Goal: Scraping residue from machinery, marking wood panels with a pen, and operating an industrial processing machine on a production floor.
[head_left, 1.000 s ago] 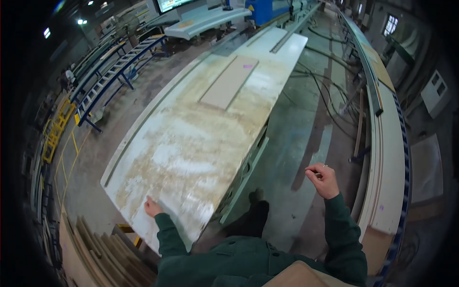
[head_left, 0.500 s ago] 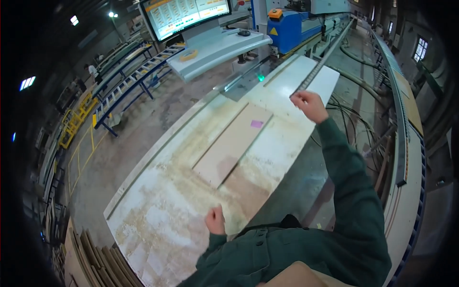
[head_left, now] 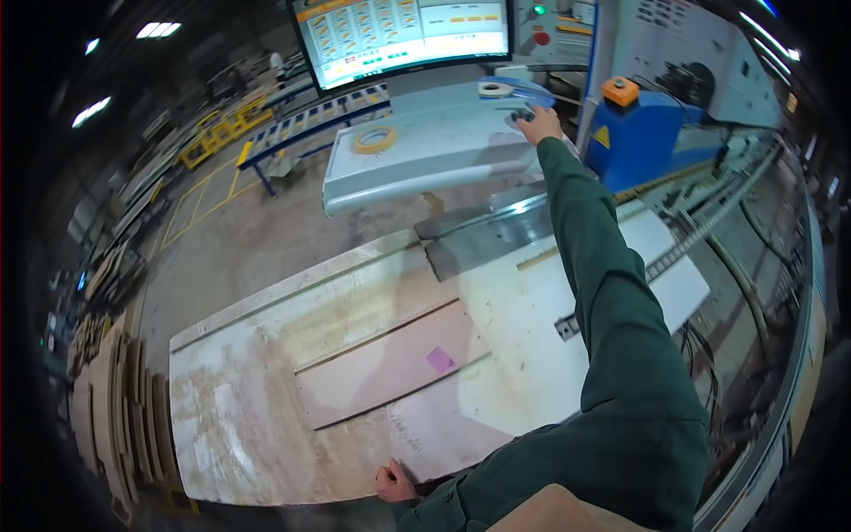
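Observation:
My right hand [head_left: 541, 126] stretches out to the grey console shelf [head_left: 425, 142], its fingers closed over a small dark computer mouse [head_left: 523, 115]. Above the shelf glows a monitor [head_left: 403, 40]. Down at the near edge of the worn white table, my left hand [head_left: 395, 481] is curled, with nothing visible in it. A flat rectangular panel [head_left: 381, 377] lies on that table [head_left: 239, 408], bearing a pink paper note [head_left: 440, 359]. The panel touches neither hand.
Yellowish tape rolls [head_left: 374, 140] sit on the shelf. A blue machine housing [head_left: 634, 133] with an orange-topped box [head_left: 620, 90] stands at the right. Upright boards [head_left: 133, 417] lean together at the left. Hoses [head_left: 745, 275] run along the right side.
My right hand has moved from above the table's far end up to the mouse. My view has turned toward the monitor. The left hand stays curled by the table's near edge.

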Demonstrator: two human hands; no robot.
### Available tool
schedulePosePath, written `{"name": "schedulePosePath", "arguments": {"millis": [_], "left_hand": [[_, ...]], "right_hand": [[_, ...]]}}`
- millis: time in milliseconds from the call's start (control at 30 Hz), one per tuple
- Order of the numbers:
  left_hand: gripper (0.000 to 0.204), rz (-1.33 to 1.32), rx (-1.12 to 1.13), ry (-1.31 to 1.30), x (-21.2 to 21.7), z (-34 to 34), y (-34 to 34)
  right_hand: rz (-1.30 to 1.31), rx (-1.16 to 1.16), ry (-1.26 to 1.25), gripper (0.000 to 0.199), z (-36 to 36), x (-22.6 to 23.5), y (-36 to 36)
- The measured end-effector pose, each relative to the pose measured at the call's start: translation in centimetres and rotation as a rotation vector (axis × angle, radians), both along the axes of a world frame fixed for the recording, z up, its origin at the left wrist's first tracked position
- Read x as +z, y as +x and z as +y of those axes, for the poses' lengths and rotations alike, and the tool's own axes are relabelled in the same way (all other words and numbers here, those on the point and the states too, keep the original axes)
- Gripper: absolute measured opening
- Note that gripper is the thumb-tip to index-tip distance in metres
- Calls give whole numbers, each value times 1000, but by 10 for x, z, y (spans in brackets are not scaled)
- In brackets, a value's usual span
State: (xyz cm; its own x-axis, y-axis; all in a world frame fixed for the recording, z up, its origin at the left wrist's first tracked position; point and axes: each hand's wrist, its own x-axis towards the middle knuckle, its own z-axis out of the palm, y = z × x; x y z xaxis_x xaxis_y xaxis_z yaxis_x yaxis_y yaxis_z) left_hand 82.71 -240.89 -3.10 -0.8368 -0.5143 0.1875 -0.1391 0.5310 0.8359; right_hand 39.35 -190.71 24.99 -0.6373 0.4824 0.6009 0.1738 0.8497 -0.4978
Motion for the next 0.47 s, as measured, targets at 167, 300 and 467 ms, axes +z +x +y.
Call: {"name": "schedulePosePath", "arguments": {"millis": [167, 300, 467], "left_hand": [[29, -174, 301, -542, 1, 36, -13], [28, -238, 321, -567, 11, 45, -16], [29, -202, 346, -597, 12, 46, -20]], "right_hand": [[-28, -25, -52, 80, 30, -21, -42], [-116, -107, -36, 77, 29, -25, -56], [-365, -72, -39, 74, 35, -9, -69]]}}
